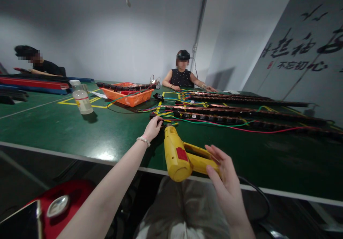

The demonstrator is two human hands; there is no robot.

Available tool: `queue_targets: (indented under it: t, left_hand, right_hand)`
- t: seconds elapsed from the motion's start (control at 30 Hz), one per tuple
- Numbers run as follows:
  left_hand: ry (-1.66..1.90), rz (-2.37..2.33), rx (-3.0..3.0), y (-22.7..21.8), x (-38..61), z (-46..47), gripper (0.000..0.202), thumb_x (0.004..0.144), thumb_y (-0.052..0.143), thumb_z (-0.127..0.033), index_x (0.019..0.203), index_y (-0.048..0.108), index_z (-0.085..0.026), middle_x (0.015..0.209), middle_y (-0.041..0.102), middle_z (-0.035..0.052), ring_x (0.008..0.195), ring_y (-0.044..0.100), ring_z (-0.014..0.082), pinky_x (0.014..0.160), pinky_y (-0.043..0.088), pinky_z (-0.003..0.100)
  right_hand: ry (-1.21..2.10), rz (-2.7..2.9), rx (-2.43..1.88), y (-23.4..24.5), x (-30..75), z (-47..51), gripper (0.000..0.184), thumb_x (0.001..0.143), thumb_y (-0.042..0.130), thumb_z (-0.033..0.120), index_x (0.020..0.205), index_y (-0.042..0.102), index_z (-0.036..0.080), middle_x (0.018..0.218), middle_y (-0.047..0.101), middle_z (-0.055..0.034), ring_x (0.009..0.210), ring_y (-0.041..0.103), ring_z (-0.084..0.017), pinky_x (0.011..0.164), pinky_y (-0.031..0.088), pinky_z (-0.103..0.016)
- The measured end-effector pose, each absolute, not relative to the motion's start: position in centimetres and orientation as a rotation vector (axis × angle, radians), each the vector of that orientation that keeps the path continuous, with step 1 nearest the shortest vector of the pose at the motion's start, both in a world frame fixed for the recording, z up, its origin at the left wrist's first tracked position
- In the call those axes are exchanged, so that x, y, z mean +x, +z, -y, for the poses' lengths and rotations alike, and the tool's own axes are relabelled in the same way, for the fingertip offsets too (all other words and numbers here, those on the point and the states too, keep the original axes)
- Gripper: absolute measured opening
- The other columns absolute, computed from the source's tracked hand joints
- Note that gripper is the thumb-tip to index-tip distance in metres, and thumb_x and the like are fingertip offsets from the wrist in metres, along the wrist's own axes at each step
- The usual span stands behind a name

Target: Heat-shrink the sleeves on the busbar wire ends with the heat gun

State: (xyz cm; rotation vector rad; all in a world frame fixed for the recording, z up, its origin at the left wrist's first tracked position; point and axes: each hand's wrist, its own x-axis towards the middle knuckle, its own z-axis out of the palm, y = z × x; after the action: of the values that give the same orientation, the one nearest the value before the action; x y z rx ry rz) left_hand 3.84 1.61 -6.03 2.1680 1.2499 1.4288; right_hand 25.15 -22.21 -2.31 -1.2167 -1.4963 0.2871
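My left hand (153, 128) reaches forward over the table, its fingers closed at the near end of a black strip (184, 115) with coloured wires. What they pinch is dark and mostly hidden. A short yellow-green wire (175, 123) with a metal tip lies just right of those fingers. My right hand (223, 172) has thumb and fingers on either side of the handle end of a yellow heat gun (174, 151) with a red label. The gun's nozzle points away from me, close to my left hand, and its rear overlaps the table's front edge.
Several long black strips with copper-coloured windings (227, 109) and wires stretch rightward. An orange basket (131, 100) holds more strips. A bottle (81, 99) stands left. Two people sit across the table (66, 131). A red stool (72, 192) holds a phone (23, 221) and a small dish (58, 206).
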Motion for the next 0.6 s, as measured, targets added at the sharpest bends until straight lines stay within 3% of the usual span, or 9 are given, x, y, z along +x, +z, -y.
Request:
queue_targets:
  t: [0.1,0.17,0.27,0.33,0.43,0.6]
  left_hand:
    - [1.416,-1.253,2.195,-5.8,3.9,-1.5,0.013,0.086,0.045,-0.02,0.092,0.055,-0.017,0.093,0.061,0.0064,0.089,0.057,0.0168,0.086,0.046,0.034]
    - [1.403,-1.265,2.196,-5.6,3.9,-1.4,0.013,0.086,0.044,-0.02,0.093,0.055,-0.017,0.093,0.061,0.0064,0.088,0.057,0.0168,0.084,0.047,0.034]
    - [1.387,-1.288,2.188,-5.6,3.8,-1.3,0.013,0.085,0.045,-0.019,0.092,0.055,-0.016,0.092,0.061,0.0067,0.087,0.058,0.0169,0.083,0.047,0.033]
    - [1.379,-1.297,2.195,-5.5,3.8,-1.4,0.012,0.085,0.045,-0.018,0.092,0.055,-0.016,0.091,0.061,0.0069,0.087,0.058,0.0172,0.083,0.047,0.033]
    - [1.385,-1.299,2.207,-5.6,3.8,-1.5,0.012,0.085,0.046,-0.019,0.091,0.055,-0.017,0.092,0.061,0.0068,0.088,0.058,0.0175,0.084,0.046,0.033]
    - [1.379,-1.288,2.191,-5.7,3.8,-1.5,0.013,0.085,0.045,-0.021,0.092,0.055,-0.017,0.093,0.061,0.0069,0.087,0.058,0.0173,0.082,0.047,0.033]
  right_hand:
    - [0.232,1.662,-1.345,-2.3,26.8,22.0,0.064,0.083,0.051,0.04,0.14,0.024,0.026,0.125,0.054,-0.0084,0.114,0.052,-0.02,0.093,0.045,-0.037]
    - [0.065,1.868,-1.426,-2.9,27.2,21.3,0.07,0.081,0.054,0.046,0.141,0.023,0.025,0.122,0.057,-0.0065,0.111,0.053,-0.021,0.093,0.044,-0.038]
    - [-0.336,2.009,-1.413,-4.3,27.5,20.1,0.08,0.072,0.06,0.059,0.136,0.035,0.019,0.114,0.062,-0.0075,0.102,0.057,-0.023,0.088,0.043,-0.038]
    - [-0.533,2.012,-1.36,-5.1,27.5,19.6,0.077,0.069,0.06,0.064,0.128,0.046,0.017,0.109,0.064,-0.0079,0.096,0.059,-0.022,0.085,0.042,-0.035]
    - [-0.665,2.008,-1.298,-5.6,27.5,19.2,0.068,0.07,0.057,0.065,0.118,0.055,0.016,0.105,0.065,-0.0077,0.094,0.059,-0.02,0.083,0.04,-0.032]
    - [-0.727,1.955,-1.26,-5.9,27.3,19.2,0.068,0.073,0.052,0.068,0.113,0.058,0.014,0.102,0.066,-0.0085,0.093,0.059,-0.02,0.084,0.038,-0.032]
